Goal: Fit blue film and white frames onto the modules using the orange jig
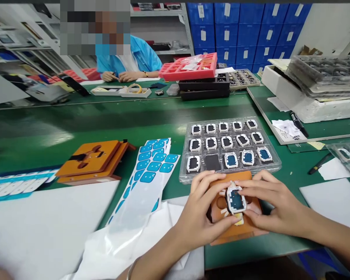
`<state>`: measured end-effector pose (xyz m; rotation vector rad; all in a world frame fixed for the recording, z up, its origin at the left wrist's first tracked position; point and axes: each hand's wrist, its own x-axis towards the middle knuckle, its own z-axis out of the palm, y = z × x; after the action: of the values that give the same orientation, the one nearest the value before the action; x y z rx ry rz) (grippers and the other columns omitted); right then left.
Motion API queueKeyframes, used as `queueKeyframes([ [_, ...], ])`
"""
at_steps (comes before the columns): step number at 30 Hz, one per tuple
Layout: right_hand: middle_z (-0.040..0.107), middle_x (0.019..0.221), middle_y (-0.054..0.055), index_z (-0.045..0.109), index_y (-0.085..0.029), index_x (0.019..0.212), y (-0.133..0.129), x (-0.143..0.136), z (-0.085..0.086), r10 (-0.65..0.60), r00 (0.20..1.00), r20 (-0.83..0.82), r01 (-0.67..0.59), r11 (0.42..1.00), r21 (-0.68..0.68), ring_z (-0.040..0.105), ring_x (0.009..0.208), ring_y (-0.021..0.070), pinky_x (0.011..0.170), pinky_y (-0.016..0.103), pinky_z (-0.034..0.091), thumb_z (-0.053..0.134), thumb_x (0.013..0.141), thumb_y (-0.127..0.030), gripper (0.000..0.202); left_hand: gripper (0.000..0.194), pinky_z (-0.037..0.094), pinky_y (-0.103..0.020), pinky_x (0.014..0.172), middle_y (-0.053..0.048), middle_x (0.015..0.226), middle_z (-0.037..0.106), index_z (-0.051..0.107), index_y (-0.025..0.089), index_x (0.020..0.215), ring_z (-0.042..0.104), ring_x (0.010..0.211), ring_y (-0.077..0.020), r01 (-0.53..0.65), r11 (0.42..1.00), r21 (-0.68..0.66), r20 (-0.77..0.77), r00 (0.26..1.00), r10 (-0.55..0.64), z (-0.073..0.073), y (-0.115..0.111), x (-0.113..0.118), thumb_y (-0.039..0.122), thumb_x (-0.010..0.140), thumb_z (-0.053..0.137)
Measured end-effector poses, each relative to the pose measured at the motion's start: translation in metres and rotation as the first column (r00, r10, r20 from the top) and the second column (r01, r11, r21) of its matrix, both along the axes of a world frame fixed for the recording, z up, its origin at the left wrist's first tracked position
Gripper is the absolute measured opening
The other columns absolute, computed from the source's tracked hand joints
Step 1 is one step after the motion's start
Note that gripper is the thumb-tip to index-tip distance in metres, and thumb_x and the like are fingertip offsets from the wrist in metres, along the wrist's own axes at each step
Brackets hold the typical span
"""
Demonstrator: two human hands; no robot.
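Note:
A white watch case frame (236, 200) with a dark blue panel inside lies over an orange-brown fixture block (235, 234). My left hand (205, 208) grips its left side, thumb at the lower edge and fingers along the top. On the other side, my right hand (272, 202) holds the right edge between thumb and fingers. Just behind the block, a clear plastic tray (183, 171) carries several similar white frames in rows; one front-row pocket shows no frame. Left of my hands lie sheets of blue adhesive stickers (154, 166), partly peeled.
A second orange-brown fixture (90, 157) stands at the left near white sheets (46, 221). Across the table sits a person in a blue top (147, 54). Red and black trays (189, 70) are stacked at the back; a white foam box (309, 105) and a pen (299, 123) lie right.

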<state>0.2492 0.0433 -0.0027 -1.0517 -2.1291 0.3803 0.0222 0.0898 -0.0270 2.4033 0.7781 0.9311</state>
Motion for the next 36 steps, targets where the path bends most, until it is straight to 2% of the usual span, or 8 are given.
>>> queueKeyframes([
  [14,0.068,0.123,0.008,0.069,-0.022,0.107,0.002,0.001,-0.002,-0.032,0.999,0.027,0.034,0.997,-0.071,0.050,0.090,0.0239,0.077,0.042,0.051,0.070,0.083,-0.031,0.026,0.052,0.033,-0.053,0.105,-0.009,0.129,0.056,0.055,0.028,0.126,0.041,0.127,-0.0320,-0.050,0.997,0.052,-0.057,0.997,0.053,-0.002,0.001,-0.004,0.043,0.079,0.073],
  [18,0.072,0.115,0.007,0.070,-0.021,0.095,0.005,0.001,-0.005,-0.028,0.998,0.054,0.029,0.999,-0.027,0.048,0.084,0.0237,0.073,0.042,0.049,0.071,0.084,-0.036,0.018,0.042,0.033,-0.054,0.104,-0.009,0.132,0.055,0.059,0.028,0.116,0.039,0.128,-0.0327,-0.010,1.000,0.022,-0.108,0.994,0.013,0.003,0.003,-0.005,0.045,0.080,0.073],
  [21,0.073,0.112,0.008,0.067,-0.020,0.094,0.007,0.000,-0.005,-0.006,0.998,0.056,0.005,1.000,0.010,0.049,0.084,0.0232,0.073,0.041,0.049,0.071,0.084,-0.034,0.017,0.037,0.032,-0.054,0.104,-0.008,0.131,0.055,0.061,0.027,0.111,0.039,0.127,-0.0323,0.009,1.000,-0.017,-0.117,0.993,-0.011,0.005,0.005,-0.003,0.046,0.081,0.073],
  [24,0.072,0.106,0.007,0.063,-0.021,0.103,0.008,0.000,-0.005,0.008,1.000,0.019,-0.007,1.000,-0.019,0.051,0.087,0.0225,0.077,0.040,0.049,0.073,0.080,-0.028,0.027,0.047,0.034,-0.052,0.104,-0.009,0.128,0.055,0.061,0.029,0.118,0.042,0.123,-0.0305,0.009,1.000,-0.004,-0.026,1.000,-0.009,0.002,0.006,0.000,0.052,0.079,0.072],
  [27,0.064,0.096,0.005,0.057,-0.023,0.107,0.009,0.001,-0.010,-0.006,0.997,-0.077,-0.001,0.996,-0.090,0.053,0.089,0.0217,0.075,0.036,0.051,0.075,0.074,-0.025,0.037,0.073,0.031,-0.054,0.107,-0.011,0.138,0.046,0.049,0.035,0.138,0.037,0.127,-0.0330,0.079,0.996,0.038,-0.036,0.996,-0.078,0.000,0.005,0.003,0.061,0.073,0.071],
  [30,0.056,0.100,0.004,0.051,-0.025,0.110,0.010,0.001,-0.015,0.041,0.960,-0.276,-0.093,0.979,-0.179,0.057,0.094,0.0201,0.078,0.033,0.053,0.078,0.073,-0.030,0.046,0.090,0.026,-0.057,0.108,-0.012,0.151,0.029,0.031,0.039,0.149,0.028,0.132,-0.0366,0.129,0.989,0.075,-0.097,0.988,-0.121,-0.001,0.002,0.005,0.065,0.072,0.069],
  [33,0.056,0.114,0.006,0.048,-0.026,0.118,0.011,0.001,-0.019,0.080,0.892,-0.445,-0.242,0.915,-0.321,0.060,0.107,0.0201,0.092,0.034,0.052,0.077,0.076,-0.029,0.051,0.080,0.026,-0.057,0.108,-0.011,0.152,0.029,0.034,0.039,0.149,0.028,0.130,-0.0365,0.069,0.985,0.159,-0.087,0.995,-0.056,0.000,0.001,0.004,0.060,0.079,0.067],
  [36,0.061,0.117,0.007,0.048,-0.025,0.118,0.011,0.001,-0.020,0.069,0.810,-0.582,-0.386,0.810,-0.441,0.061,0.115,0.0211,0.097,0.037,0.049,0.078,0.078,-0.027,0.050,0.061,0.029,-0.053,0.104,-0.010,0.144,0.041,0.047,0.036,0.141,0.034,0.123,-0.0339,0.015,0.951,0.307,-0.022,1.000,-0.009,0.001,-0.001,0.003,0.050,0.085,0.066],
])
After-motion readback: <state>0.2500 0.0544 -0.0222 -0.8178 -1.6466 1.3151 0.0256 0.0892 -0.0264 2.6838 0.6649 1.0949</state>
